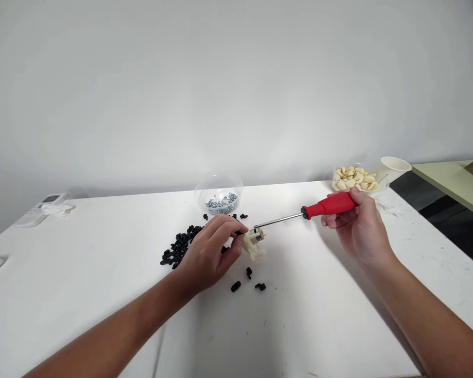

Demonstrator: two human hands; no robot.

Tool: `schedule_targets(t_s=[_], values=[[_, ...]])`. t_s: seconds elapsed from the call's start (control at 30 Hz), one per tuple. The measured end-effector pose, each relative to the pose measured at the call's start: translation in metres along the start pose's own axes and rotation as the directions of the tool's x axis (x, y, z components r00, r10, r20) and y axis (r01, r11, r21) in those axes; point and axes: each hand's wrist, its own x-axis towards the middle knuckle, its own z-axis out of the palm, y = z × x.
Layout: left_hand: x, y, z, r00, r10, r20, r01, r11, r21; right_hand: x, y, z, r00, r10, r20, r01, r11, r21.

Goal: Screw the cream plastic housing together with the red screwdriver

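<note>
In my right hand [364, 228] is a screwdriver [331, 205] with a red handle, its steel shaft pointing left. The shaft's tip is at a small motor with a cream plastic housing [252, 247]; whether it touches or carries a screw is too small to tell. My left hand [213, 249] pinches the housing from the left, and something black shows between its fingers. Behind and beneath that hand lies a pile of small black plastic parts [179, 247], partly covered by it. Several loose black parts [235, 286] lie just in front of the housing.
A clear round bowl of small screws [220, 202] stands behind my left hand. At the back right are a container of cream-coloured pieces [355, 179] and a pale cup [394, 165]. A white device with a display [49, 202] lies at the far left. The wall borders the white table [102, 252].
</note>
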Motion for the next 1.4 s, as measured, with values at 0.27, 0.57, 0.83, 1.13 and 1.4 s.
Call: schedule_targets(t_s=[0.27, 0.57, 0.83, 1.13, 1.4], values=[[-0.0003, -0.0011, 0.0006, 1.0, -0.023, 0.001, 0.023, 0.999, -0.033, -0.0053, 0.0046, 0.0045, 0.998, 0.06, 0.03, -0.059, 0.998, -0.022], [-0.0037, -0.0021, 0.002, 0.997, -0.075, 0.005, 0.075, 0.997, -0.034, -0.0068, 0.0058, 0.0087, 0.997, 0.067, 0.043, -0.065, 0.997, -0.034], [-0.0047, -0.0046, 0.0039, 0.998, -0.056, -0.004, 0.056, 0.997, -0.055, -0.0062, 0.007, 0.0079, 0.996, 0.072, 0.056, -0.069, 0.996, -0.049], [-0.0065, -0.0052, 0.0056, 0.995, -0.095, -0.004, 0.094, 0.991, -0.091, -0.0043, 0.0103, 0.0046, 0.994, 0.085, 0.073, -0.082, 0.996, -0.043], [-0.0075, -0.0065, 0.007, 0.996, -0.085, -0.024, 0.082, 0.989, -0.121, -0.002, 0.009, 0.0008, 0.994, 0.095, 0.053, -0.095, 0.995, -0.003]])
